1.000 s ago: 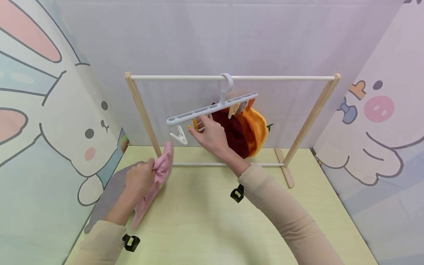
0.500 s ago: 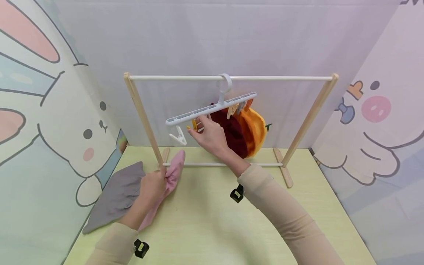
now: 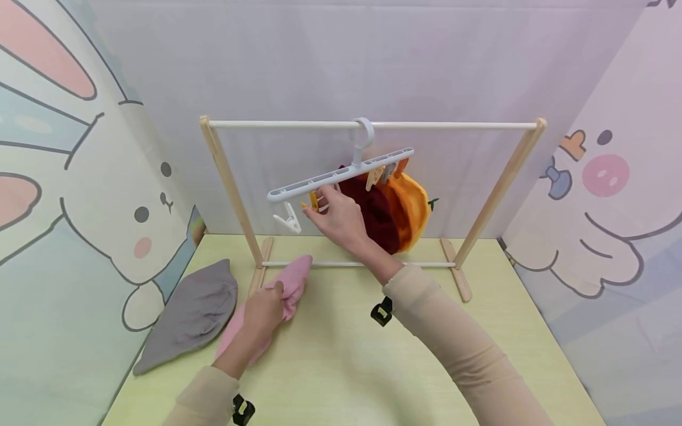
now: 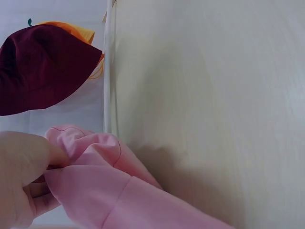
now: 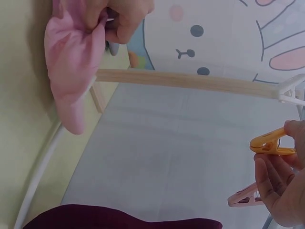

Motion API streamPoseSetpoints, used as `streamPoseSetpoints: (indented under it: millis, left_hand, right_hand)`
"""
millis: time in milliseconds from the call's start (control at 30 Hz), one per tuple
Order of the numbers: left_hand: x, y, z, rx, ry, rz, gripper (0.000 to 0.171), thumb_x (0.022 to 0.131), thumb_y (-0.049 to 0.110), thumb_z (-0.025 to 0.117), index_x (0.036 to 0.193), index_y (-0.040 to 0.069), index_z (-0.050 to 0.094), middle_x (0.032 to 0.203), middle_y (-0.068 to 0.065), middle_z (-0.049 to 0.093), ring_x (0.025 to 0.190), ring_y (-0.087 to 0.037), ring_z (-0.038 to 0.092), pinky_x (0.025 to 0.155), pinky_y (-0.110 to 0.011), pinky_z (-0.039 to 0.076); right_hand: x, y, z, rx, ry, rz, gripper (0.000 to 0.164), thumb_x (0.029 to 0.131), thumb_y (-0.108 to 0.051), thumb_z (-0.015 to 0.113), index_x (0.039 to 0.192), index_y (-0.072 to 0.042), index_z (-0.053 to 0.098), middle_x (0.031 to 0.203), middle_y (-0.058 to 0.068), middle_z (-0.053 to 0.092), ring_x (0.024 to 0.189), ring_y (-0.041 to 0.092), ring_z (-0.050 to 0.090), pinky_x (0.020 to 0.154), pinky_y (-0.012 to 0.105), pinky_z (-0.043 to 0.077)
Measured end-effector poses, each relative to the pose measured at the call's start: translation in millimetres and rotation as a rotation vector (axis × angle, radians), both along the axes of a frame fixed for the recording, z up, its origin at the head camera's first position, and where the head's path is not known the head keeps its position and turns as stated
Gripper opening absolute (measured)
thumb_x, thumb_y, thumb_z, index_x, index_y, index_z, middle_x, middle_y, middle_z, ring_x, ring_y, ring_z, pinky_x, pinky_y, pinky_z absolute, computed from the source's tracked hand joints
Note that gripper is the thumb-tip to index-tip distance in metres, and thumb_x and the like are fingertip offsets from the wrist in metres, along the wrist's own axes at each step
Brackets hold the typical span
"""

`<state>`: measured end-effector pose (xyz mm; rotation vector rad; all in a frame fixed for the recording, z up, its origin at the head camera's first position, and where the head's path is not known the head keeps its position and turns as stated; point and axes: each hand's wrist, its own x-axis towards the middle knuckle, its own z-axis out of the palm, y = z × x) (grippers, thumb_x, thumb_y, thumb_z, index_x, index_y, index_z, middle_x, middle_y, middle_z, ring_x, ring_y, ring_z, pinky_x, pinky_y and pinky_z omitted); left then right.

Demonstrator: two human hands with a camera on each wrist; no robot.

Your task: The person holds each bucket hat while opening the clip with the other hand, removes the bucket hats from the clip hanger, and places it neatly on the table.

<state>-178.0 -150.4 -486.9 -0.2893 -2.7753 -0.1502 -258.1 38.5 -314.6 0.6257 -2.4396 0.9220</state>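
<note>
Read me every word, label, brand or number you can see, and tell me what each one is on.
No text can be read; I see none on the pink hat, gray hat, hanger or yellow clothespin.
Dark marks atop the right backdrop are cut off by the head view; possibly letters, unreadable.

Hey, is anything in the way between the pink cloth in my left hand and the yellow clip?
Nothing visible stands between the pink cloth and the yellow clip pinched in the right hand; the white clip hangs beside that path, to the left.
</note>
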Motion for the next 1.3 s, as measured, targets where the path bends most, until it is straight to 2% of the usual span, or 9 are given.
streamPoseSetpoints:
  millis: [100,233,400,533,633,800,933,1167,1300]
  left_hand:
    - [2.6,7,-8.0,0.032,-0.023,0.000,0.011,0.076,0.007,0.066,0.083,0.004,0.057,0.050,-0.006,0.046,0.041,-0.021,0.046,0.037,-0.033,0.042]
    - [5.7,15,-18.9,0.061,-0.039,-0.028,0.023,0.070,0.014,0.072,0.077,0.006,0.052,0.050,-0.004,0.047,0.040,-0.020,0.046,0.037,-0.033,0.042]
    - [7.7,20,-28.0,0.068,-0.047,-0.048,0.023,0.068,0.012,0.072,0.075,0.007,0.051,0.051,-0.006,0.048,0.041,-0.020,0.045,0.037,-0.032,0.041]
    - [9.5,23,-33.9,0.067,-0.122,-0.046,0.019,0.074,0.014,0.070,0.078,0.006,0.053,0.053,-0.006,0.050,0.042,-0.019,0.047,0.038,-0.030,0.041]
    - [12.1,27,-36.9,0.096,-0.195,-0.031,0.023,0.079,0.021,0.069,0.089,0.004,0.057,0.052,-0.004,0.048,0.043,-0.017,0.046,0.038,-0.028,0.040]
    - [14.3,30,-43.1,0.142,-0.268,0.000,0.033,0.078,0.030,0.071,0.097,0.005,0.061,0.054,-0.002,0.050,0.044,-0.015,0.045,0.038,-0.025,0.037]
    - [15.0,32,-47.9,0.134,-0.251,-0.009,0.027,0.077,0.031,0.072,0.088,0.008,0.064,0.058,-0.004,0.055,0.046,-0.017,0.048,0.039,-0.027,0.038]
    - [18.9,33,-49.9,0.134,-0.215,-0.080,0.023,0.078,0.031,0.071,0.076,0.010,0.062,0.057,-0.002,0.055,0.046,-0.017,0.049,0.040,-0.031,0.037]
    - [20.6,33,-50.6,0.124,-0.205,-0.095,0.022,0.078,0.029,0.070,0.070,0.012,0.060,0.057,-0.001,0.055,0.047,-0.017,0.049,0.040,-0.033,0.036]
  right_hand:
    - [0.0,0,-0.2,0.000,0.000,0.001,0.028,0.081,-0.033,0.069,0.095,-0.013,0.056,0.087,-0.001,0.067,0.078,0.014,0.068,0.065,0.028,0.052]
    - [-0.4,1,-0.6,0.002,0.006,0.002,0.028,0.081,-0.033,0.069,0.095,-0.013,0.056,0.087,-0.001,0.067,0.078,0.013,0.068,0.064,0.028,0.052]
    - [-0.4,1,-0.6,-0.002,0.001,0.007,0.028,0.081,-0.033,0.069,0.095,-0.013,0.056,0.086,-0.001,0.067,0.078,0.013,0.068,0.064,0.029,0.052]
    - [0.1,1,0.0,-0.002,-0.002,0.007,0.028,0.080,-0.033,0.069,0.094,-0.013,0.056,0.086,-0.001,0.067,0.077,0.013,0.068,0.065,0.029,0.052]
    - [0.4,1,0.4,-0.003,0.001,0.008,0.028,0.080,-0.033,0.069,0.094,-0.013,0.056,0.085,-0.001,0.067,0.077,0.013,0.068,0.065,0.029,0.052]
    - [-0.1,1,0.2,-0.002,0.004,0.008,0.028,0.080,-0.033,0.069,0.094,-0.013,0.056,0.086,-0.002,0.066,0.077,0.012,0.068,0.064,0.027,0.052]
    - [0.5,1,0.4,-0.006,0.002,0.008,0.028,0.080,-0.033,0.069,0.095,-0.013,0.056,0.085,-0.002,0.066,0.076,0.011,0.068,0.063,0.026,0.052]
    - [0.8,1,0.5,-0.005,-0.010,0.002,0.028,0.080,-0.034,0.069,0.095,-0.014,0.056,0.087,-0.002,0.067,0.077,0.010,0.067,0.065,0.027,0.052]
    - [1.1,1,0.9,0.000,-0.016,-0.003,0.027,0.080,-0.034,0.069,0.095,-0.015,0.056,0.090,-0.003,0.066,0.076,0.008,0.067,0.065,0.026,0.051]
